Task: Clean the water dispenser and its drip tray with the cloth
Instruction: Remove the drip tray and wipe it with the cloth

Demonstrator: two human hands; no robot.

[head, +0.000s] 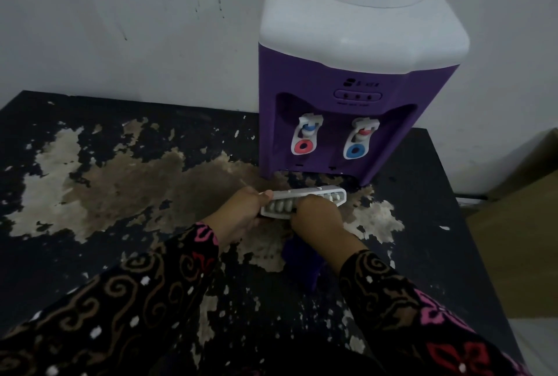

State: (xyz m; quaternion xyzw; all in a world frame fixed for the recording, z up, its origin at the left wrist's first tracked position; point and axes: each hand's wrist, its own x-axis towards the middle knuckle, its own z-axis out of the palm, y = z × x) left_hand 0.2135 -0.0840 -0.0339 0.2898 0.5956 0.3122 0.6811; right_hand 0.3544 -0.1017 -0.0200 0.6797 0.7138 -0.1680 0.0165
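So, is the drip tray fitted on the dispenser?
No, both the left hand and right hand hold the drip tray in front of the water dispenser.

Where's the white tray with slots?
The white slotted plastic drip tray sits centre frame in the head view, gripped between the left hand and right hand, in front of the purple-and-white water dispenser.

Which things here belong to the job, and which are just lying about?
Job: dispenser; tray, gripped by left hand and right hand; purple piece below, maybe the cloth.
Lying about: cardboard box; table, surface peeling.
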